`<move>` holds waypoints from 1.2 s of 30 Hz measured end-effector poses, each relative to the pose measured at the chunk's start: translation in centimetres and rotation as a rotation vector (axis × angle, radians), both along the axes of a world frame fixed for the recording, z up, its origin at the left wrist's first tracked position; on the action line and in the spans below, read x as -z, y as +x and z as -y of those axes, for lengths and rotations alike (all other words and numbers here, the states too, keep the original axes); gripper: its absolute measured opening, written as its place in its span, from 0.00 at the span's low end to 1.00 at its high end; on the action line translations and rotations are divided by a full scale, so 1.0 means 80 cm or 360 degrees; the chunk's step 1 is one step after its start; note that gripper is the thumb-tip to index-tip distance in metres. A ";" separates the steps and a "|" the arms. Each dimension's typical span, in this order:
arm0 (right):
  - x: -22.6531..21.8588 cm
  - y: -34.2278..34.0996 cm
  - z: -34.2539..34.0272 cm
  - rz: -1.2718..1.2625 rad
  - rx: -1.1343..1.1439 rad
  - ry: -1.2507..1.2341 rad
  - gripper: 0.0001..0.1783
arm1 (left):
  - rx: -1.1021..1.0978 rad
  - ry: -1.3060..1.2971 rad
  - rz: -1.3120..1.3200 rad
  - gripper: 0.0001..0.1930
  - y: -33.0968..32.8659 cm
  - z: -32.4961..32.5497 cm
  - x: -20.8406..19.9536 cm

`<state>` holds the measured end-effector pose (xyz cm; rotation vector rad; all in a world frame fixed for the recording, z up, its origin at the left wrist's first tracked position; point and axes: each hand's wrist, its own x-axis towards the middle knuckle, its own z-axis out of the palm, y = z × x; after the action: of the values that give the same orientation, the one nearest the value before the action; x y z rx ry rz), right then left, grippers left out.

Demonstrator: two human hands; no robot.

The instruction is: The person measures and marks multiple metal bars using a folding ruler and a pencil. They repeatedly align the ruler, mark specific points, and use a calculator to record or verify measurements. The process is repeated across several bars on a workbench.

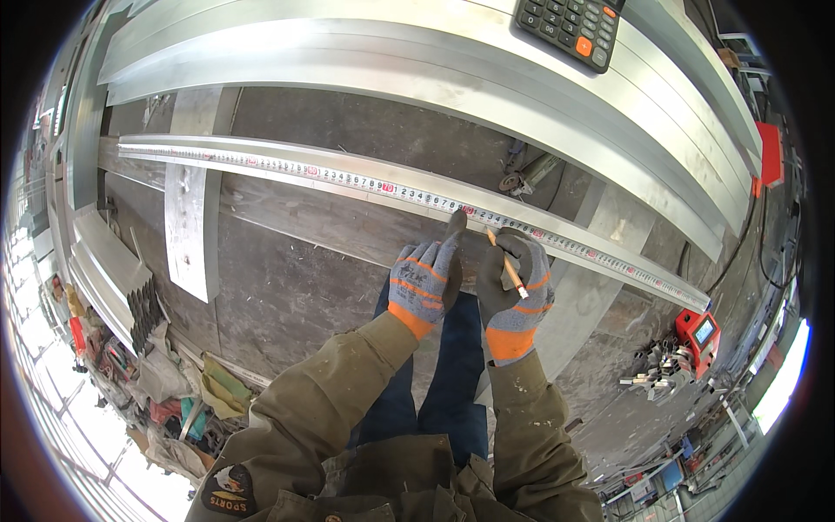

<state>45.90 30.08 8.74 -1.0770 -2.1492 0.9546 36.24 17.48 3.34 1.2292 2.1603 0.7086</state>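
Note:
A tape measure blade [348,178] stretches along a long aluminium profile [383,165]. The blade runs to a red tape case [698,337] with a small screen at the right. My left hand [424,283], in a grey glove with orange bands, has its index finger stretched out to the blade's near edge, by a red mark. It grips nothing that I can see. Just right of it, my gloved right hand [520,291] is closed around a wooden pencil [509,261]. The pencil's tip points at the profile's near edge, close to the left fingertip.
Beyond the profile lie several wide aluminium lengths [348,65], with a black calculator [570,30] on top. Flat metal crosspieces [187,235] pass under the profile. Small metal offcuts [659,365] sit near the red case. Stacked profiles [109,261] and cloths [224,387] are at the left.

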 end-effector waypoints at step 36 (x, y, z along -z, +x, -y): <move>-0.048 0.006 -0.093 -0.0193 0.0207 -0.0004 0.15 | -0.0032 0.0220 -0.0110 0.29 -0.007 -0.010 -0.016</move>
<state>46.37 37.48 12.58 -1.1157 -1.9562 0.9380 35.72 18.29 4.61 1.3216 2.2138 0.8481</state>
